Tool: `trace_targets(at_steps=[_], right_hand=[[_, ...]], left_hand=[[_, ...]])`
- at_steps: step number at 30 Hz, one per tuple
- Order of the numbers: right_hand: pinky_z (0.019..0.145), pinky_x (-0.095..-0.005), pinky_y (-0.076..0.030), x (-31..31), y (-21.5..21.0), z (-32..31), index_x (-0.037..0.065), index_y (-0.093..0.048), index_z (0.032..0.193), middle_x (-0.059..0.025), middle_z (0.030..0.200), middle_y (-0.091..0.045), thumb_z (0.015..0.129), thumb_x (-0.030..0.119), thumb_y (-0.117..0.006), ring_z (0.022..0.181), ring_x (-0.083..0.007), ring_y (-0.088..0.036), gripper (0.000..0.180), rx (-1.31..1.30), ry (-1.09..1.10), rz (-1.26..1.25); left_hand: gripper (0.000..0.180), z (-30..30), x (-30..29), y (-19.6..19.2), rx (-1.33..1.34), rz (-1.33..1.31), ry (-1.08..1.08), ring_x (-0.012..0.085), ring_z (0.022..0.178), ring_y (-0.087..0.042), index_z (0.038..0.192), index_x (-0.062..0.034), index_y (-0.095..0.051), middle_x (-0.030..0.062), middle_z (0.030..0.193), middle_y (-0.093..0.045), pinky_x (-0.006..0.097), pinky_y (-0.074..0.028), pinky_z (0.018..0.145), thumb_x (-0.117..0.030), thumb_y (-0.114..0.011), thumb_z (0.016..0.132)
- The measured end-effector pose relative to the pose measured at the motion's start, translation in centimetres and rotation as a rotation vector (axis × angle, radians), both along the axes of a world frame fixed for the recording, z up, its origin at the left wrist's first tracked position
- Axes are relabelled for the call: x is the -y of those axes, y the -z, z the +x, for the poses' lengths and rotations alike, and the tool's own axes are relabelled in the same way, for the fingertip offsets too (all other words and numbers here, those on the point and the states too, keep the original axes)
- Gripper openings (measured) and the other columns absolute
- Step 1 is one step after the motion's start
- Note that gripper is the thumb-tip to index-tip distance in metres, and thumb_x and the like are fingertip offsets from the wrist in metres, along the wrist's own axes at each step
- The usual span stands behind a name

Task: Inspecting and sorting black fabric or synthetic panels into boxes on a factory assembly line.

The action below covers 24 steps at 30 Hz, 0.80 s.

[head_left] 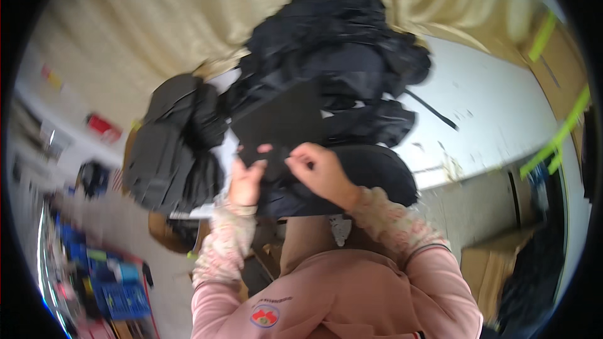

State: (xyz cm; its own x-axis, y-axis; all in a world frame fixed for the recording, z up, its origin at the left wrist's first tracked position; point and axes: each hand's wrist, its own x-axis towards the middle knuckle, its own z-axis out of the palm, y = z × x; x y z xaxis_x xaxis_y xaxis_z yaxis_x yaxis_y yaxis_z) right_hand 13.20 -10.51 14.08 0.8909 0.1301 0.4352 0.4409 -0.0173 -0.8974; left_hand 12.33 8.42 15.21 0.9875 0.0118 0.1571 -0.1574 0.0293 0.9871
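A flat, dark panel [276, 119] with straight edges is tilted up in front of me, over the table. At its lower edge my left hand [245, 182] is closed on black material that seems to belong to this panel, the thumb toward me and fingertips showing beyond. My right hand [323, 172] is curled in a pinch just right of the panel's lower edge; anything between its fingers is too small or hidden to make out. Under and beside the right wrist lies a rounded black fabric piece [383, 172], at the table's near edge.
A large heap of black fabric pieces [333, 37] rises behind the panel. Stacked black bag-like pieces [166, 157] stand at the left. A black strap [433, 110] lies on the white table [496, 113]. Cardboard [490, 270] is at lower right, a blue crate [122, 301] at lower left.
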Motion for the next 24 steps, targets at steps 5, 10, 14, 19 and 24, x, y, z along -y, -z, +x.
trace_targets(at_steps=[5,10,14,19,24], right_hand=[[0.06,-0.0185,-0.041,-1.1,-1.3,-0.7,-0.001,-0.06,0.08,0.0028,0.069,-0.057,0.085,0.005,-0.064,0.065,-0.0026,-0.048,0.008,-0.111,-0.177,-0.035],[0.065,-0.0272,-0.047,-0.7,0.2,-0.2,0.0,-0.063,0.095,-0.0065,0.082,-0.064,0.085,0.01,-0.064,0.071,-0.0104,-0.058,0.014,-0.149,-0.282,-0.009],[0.1,-0.0357,-0.039,1.6,2.7,1.5,0.004,-0.049,0.127,-0.0111,0.128,-0.052,0.091,0.014,-0.055,0.115,-0.0181,-0.05,0.038,0.735,0.094,-0.544],[0.094,-0.0371,-0.045,7.9,-4.6,0.4,0.004,-0.048,0.13,-0.0086,0.126,-0.054,0.089,0.01,-0.059,0.109,-0.0186,-0.055,0.042,-0.431,-0.957,0.207],[0.077,-0.0306,-0.052,8.8,-7.1,-1.6,0.002,-0.05,0.124,-0.0067,0.114,-0.06,0.09,0.008,-0.059,0.097,-0.014,-0.06,0.036,-0.582,-0.624,0.326]], left_hand=[[0.042,-3.0,1.3,1.9,0.099,-0.096,0.071,0.0129,0.108,-0.051,0.126,-0.0009,-0.05,0.0037,0.117,-0.055,0.026,-0.04,0.095,0.009,-0.049,0.085],[0.052,-3.8,1.6,0.2,0.319,0.308,0.087,0.0257,0.122,-0.052,0.126,-0.0001,-0.053,0.0156,0.126,-0.056,0.031,-0.037,0.103,0.014,-0.042,0.076],[0.064,-3.2,0.8,-2.1,0.568,0.648,0.111,0.0332,0.122,-0.051,0.12,-0.0001,-0.058,0.0195,0.124,-0.058,0.042,-0.032,0.109,0.014,-0.037,0.062],[0.065,-2.9,-1.5,-5.1,0.798,1.031,-0.028,0.0303,0.122,-0.052,0.12,-0.0032,-0.061,0.0155,0.123,-0.059,0.049,-0.032,0.108,0.015,-0.044,0.06],[0.063,-3.2,-1.6,-6.6,0.713,0.882,0.222,0.03,0.127,-0.047,0.129,-0.0023,-0.053,0.0168,0.133,-0.051,0.047,-0.03,0.109,0.003,-0.066,0.067]])
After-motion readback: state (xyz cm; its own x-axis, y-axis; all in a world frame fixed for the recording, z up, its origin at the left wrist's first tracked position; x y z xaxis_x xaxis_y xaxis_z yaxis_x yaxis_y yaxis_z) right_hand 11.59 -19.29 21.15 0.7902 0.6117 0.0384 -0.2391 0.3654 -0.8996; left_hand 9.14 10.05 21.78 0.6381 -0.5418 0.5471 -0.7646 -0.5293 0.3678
